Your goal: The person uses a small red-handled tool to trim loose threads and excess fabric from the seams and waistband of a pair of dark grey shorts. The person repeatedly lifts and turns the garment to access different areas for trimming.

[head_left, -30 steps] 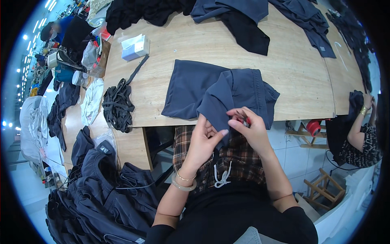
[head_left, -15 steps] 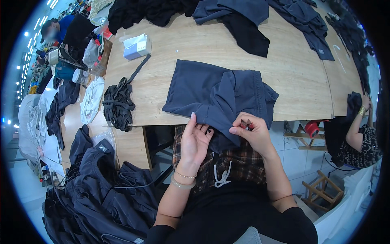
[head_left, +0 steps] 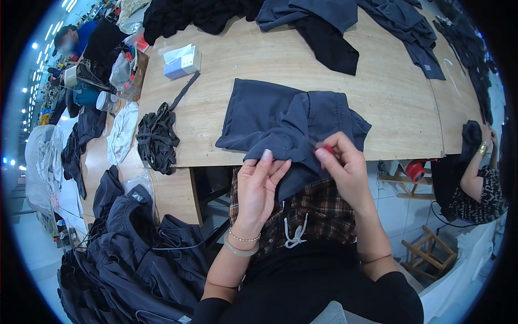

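A pair of dark grey-blue shorts (head_left: 264, 110) lies across the table's front edge, its elastic waistband toward the right and part of it hanging over my lap. My left hand (head_left: 260, 186) has its thumb and fingers closed on a fold of the cloth at the edge. Just right of it, my right hand (head_left: 345, 162) is closed around small red-handled thread snips (head_left: 326, 148). Their blades are blurred and point left, close above the cloth. Whether they touch the fabric I cannot tell.
On the table (head_left: 210, 116) stand a tissue box (head_left: 182, 62) and a bundle of dark straps (head_left: 157, 137). Dark garments (head_left: 318, 21) lie along the far side. Piled dark garments (head_left: 140, 259) sit at my left. Another person's arm (head_left: 474, 171) reaches in at right, near wooden stools (head_left: 429, 251).
My left hand has moved up and its fingers have closed on the cloth. My right hand has lifted slightly up and right with the snips. The middle folds of the shorts have shifted.
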A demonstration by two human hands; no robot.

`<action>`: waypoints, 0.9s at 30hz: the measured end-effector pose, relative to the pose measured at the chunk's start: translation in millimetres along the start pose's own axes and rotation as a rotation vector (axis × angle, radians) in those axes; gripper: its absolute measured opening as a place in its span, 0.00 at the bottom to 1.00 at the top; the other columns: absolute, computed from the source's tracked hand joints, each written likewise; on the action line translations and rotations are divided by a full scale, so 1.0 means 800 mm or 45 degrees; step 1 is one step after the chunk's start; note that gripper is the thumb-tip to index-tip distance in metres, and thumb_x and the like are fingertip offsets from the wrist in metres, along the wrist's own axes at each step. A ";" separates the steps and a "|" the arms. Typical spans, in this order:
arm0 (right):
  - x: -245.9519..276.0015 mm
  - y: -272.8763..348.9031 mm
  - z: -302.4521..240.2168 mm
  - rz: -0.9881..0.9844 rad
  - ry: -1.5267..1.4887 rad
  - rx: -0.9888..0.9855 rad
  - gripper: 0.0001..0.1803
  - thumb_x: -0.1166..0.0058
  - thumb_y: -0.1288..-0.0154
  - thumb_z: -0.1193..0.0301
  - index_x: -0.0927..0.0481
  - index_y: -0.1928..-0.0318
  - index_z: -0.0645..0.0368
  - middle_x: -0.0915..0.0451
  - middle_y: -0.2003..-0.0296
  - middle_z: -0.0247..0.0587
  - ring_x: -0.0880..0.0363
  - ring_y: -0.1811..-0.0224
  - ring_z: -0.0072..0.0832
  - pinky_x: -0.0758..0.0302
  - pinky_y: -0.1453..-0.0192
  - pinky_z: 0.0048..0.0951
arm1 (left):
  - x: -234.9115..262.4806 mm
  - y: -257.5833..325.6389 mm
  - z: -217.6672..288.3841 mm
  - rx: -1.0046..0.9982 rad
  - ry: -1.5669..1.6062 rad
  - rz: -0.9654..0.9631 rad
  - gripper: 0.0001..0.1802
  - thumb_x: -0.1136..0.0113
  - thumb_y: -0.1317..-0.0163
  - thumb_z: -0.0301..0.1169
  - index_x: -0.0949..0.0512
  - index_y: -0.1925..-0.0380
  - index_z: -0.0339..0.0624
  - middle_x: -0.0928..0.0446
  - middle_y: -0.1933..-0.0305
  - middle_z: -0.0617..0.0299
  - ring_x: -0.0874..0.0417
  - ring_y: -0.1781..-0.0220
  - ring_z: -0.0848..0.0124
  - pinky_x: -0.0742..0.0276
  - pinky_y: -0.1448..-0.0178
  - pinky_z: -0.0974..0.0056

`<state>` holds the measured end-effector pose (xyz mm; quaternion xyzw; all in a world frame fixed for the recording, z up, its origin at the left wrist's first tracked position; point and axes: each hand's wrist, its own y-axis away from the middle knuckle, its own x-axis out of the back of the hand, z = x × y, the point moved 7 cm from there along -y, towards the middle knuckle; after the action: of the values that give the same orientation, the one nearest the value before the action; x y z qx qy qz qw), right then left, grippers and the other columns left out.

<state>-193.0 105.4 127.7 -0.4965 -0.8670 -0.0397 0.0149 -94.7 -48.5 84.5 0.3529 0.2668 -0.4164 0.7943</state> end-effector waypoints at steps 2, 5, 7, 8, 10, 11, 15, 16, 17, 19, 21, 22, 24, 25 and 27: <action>-0.009 0.006 -0.009 -0.078 0.121 -0.025 0.08 0.39 0.30 0.74 0.24 0.64 0.65 0.29 0.77 0.25 0.37 0.73 0.10 0.38 0.70 0.17 | -0.001 0.000 -0.001 -0.037 -0.024 0.002 0.09 0.43 0.28 0.25 0.22 0.51 0.34 0.16 0.55 0.55 0.13 0.54 0.69 0.14 0.42 0.61; -0.015 0.010 -0.003 -0.091 0.138 0.035 0.08 0.39 0.30 0.74 0.24 0.64 0.65 0.30 0.78 0.26 0.38 0.74 0.10 0.41 0.71 0.18 | -0.006 0.000 0.000 -0.056 -0.014 -0.008 0.09 0.42 0.30 0.21 0.22 0.51 0.34 0.16 0.56 0.56 0.13 0.54 0.71 0.14 0.42 0.62; -0.016 0.011 -0.006 -0.089 0.126 0.051 0.08 0.39 0.31 0.74 0.23 0.64 0.65 0.29 0.78 0.27 0.38 0.74 0.10 0.40 0.71 0.18 | -0.006 -0.001 0.000 -0.048 -0.004 -0.009 0.10 0.42 0.30 0.20 0.22 0.51 0.35 0.16 0.56 0.57 0.13 0.54 0.71 0.14 0.42 0.62; -0.015 0.011 -0.006 -0.093 0.130 0.051 0.08 0.38 0.31 0.74 0.23 0.64 0.65 0.29 0.78 0.27 0.38 0.74 0.10 0.40 0.71 0.18 | -0.006 -0.001 0.000 -0.047 -0.009 -0.008 0.10 0.42 0.30 0.20 0.21 0.51 0.35 0.16 0.56 0.57 0.13 0.54 0.71 0.14 0.43 0.62; -0.015 0.011 -0.006 -0.098 0.130 0.050 0.08 0.38 0.31 0.74 0.23 0.64 0.66 0.28 0.77 0.27 0.37 0.74 0.10 0.40 0.71 0.18 | -0.007 0.000 0.000 -0.045 -0.017 -0.006 0.09 0.42 0.30 0.20 0.21 0.51 0.35 0.16 0.57 0.57 0.13 0.55 0.71 0.13 0.43 0.63; -0.016 0.011 -0.006 -0.098 0.126 0.050 0.08 0.38 0.31 0.74 0.23 0.63 0.66 0.28 0.77 0.27 0.37 0.74 0.10 0.40 0.71 0.18 | -0.007 0.000 0.000 -0.042 -0.015 -0.011 0.09 0.42 0.30 0.20 0.21 0.51 0.35 0.16 0.57 0.57 0.13 0.55 0.71 0.13 0.43 0.63; -0.016 0.009 -0.008 -0.076 0.122 0.100 0.09 0.38 0.31 0.74 0.23 0.63 0.66 0.27 0.77 0.28 0.36 0.73 0.10 0.38 0.70 0.17 | -0.008 0.000 -0.002 -0.037 -0.006 -0.029 0.09 0.42 0.30 0.20 0.21 0.51 0.35 0.16 0.57 0.57 0.13 0.56 0.71 0.13 0.43 0.63; -0.017 0.009 -0.008 -0.091 0.133 0.081 0.09 0.38 0.31 0.74 0.23 0.63 0.66 0.27 0.77 0.28 0.35 0.73 0.10 0.38 0.70 0.17 | -0.009 0.000 -0.001 -0.039 -0.005 -0.032 0.09 0.42 0.30 0.20 0.21 0.52 0.35 0.16 0.57 0.57 0.13 0.56 0.71 0.13 0.43 0.63; -0.016 0.009 -0.009 -0.106 0.145 0.061 0.09 0.38 0.31 0.74 0.23 0.63 0.66 0.26 0.77 0.29 0.35 0.72 0.10 0.37 0.69 0.17 | -0.008 0.000 -0.001 -0.046 -0.009 -0.031 0.09 0.42 0.30 0.20 0.21 0.51 0.34 0.16 0.57 0.57 0.13 0.56 0.71 0.13 0.43 0.63; -0.017 0.009 -0.009 -0.127 0.151 0.044 0.09 0.38 0.31 0.74 0.23 0.63 0.66 0.25 0.76 0.29 0.34 0.72 0.10 0.36 0.69 0.18 | -0.005 0.001 -0.002 -0.058 -0.014 -0.029 0.09 0.42 0.30 0.20 0.21 0.51 0.34 0.16 0.56 0.57 0.13 0.55 0.71 0.14 0.43 0.63; -0.019 0.009 -0.010 -0.139 0.141 0.047 0.08 0.39 0.31 0.74 0.23 0.63 0.66 0.24 0.76 0.30 0.33 0.71 0.10 0.35 0.68 0.18 | -0.006 0.001 -0.002 -0.060 -0.020 -0.038 0.10 0.42 0.30 0.20 0.22 0.51 0.34 0.16 0.55 0.57 0.13 0.55 0.71 0.14 0.43 0.63; -0.019 0.008 -0.010 -0.137 0.132 0.055 0.08 0.39 0.31 0.74 0.23 0.64 0.66 0.24 0.75 0.30 0.33 0.71 0.10 0.35 0.68 0.18 | -0.007 0.001 -0.002 -0.062 -0.023 -0.042 0.10 0.42 0.30 0.20 0.22 0.50 0.34 0.16 0.55 0.57 0.13 0.54 0.72 0.14 0.43 0.63; -0.020 0.007 -0.009 -0.134 0.113 0.072 0.08 0.39 0.31 0.74 0.23 0.64 0.66 0.24 0.75 0.30 0.33 0.71 0.10 0.35 0.68 0.18 | -0.005 0.001 -0.001 -0.071 -0.051 -0.033 0.10 0.42 0.30 0.20 0.22 0.50 0.34 0.16 0.54 0.56 0.14 0.53 0.72 0.14 0.43 0.63; -0.021 0.007 -0.009 -0.140 0.108 0.063 0.08 0.39 0.31 0.74 0.23 0.64 0.66 0.24 0.75 0.30 0.33 0.71 0.10 0.35 0.67 0.18 | -0.005 0.001 -0.001 -0.077 -0.064 -0.027 0.11 0.42 0.30 0.20 0.22 0.50 0.33 0.17 0.54 0.56 0.14 0.53 0.72 0.14 0.43 0.63; -0.021 0.007 -0.009 -0.154 0.098 0.044 0.08 0.39 0.30 0.74 0.23 0.64 0.65 0.24 0.74 0.29 0.32 0.70 0.10 0.34 0.67 0.17 | -0.005 0.001 0.000 -0.083 -0.064 -0.043 0.11 0.42 0.30 0.20 0.22 0.49 0.33 0.17 0.54 0.56 0.14 0.53 0.71 0.14 0.42 0.63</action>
<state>-179.9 93.4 133.9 -0.4412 -0.8947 -0.0444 0.0544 -95.9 -46.2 87.6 0.3117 0.2663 -0.4296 0.8046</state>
